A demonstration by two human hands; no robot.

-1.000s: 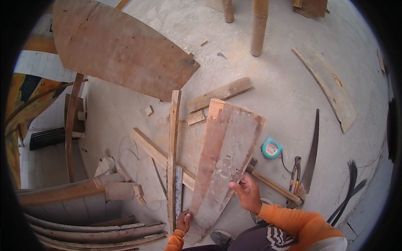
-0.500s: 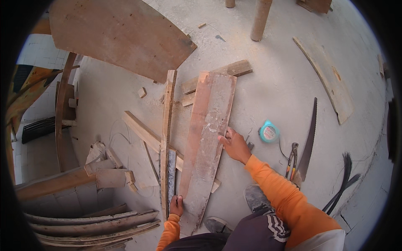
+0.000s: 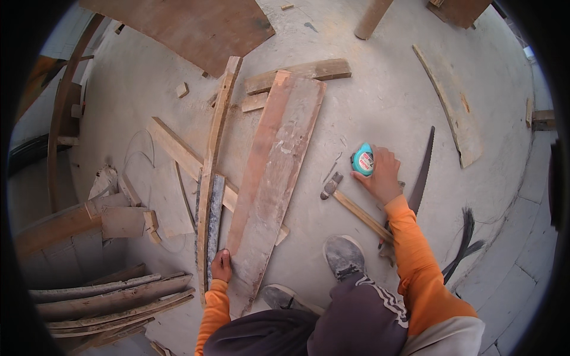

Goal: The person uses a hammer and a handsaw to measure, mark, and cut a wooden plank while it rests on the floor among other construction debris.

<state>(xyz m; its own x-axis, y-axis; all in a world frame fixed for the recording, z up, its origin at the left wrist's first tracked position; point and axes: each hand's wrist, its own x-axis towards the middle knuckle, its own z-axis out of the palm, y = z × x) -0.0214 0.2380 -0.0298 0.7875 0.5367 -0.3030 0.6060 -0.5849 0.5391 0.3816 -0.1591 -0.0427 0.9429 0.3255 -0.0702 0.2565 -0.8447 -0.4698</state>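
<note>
A long, flat wooden board [image 3: 279, 160], reddish along its left side and dusty grey elsewhere, lies slanting in front of me. My left hand [image 3: 222, 266] grips the near part of its left edge, thumb on top. To the right, my right hand [image 3: 385, 176] is closed around the right side of a turquoise tape measure [image 3: 361, 159] at floor level. Just below that hand lies a hammer [image 3: 360, 215] with a wooden handle, its lower end near my forearm. A handsaw [image 3: 424, 172] rests right of the hand, its grip hidden behind my sleeve.
A narrow timber strip [image 3: 217, 136] and a grey-crusted strip [image 3: 215, 216] lie left of the board. Crossing timbers [image 3: 303, 77] sit at its far end. A large brown panel [image 3: 202, 29] is far left, stacked planks [image 3: 113, 296] near left, black wires [image 3: 466, 246] right.
My right hand has left the board's right edge and moved right, closing on the tape measure. The hammer has come into view. My left hand stays on the board; the view has shifted.
</note>
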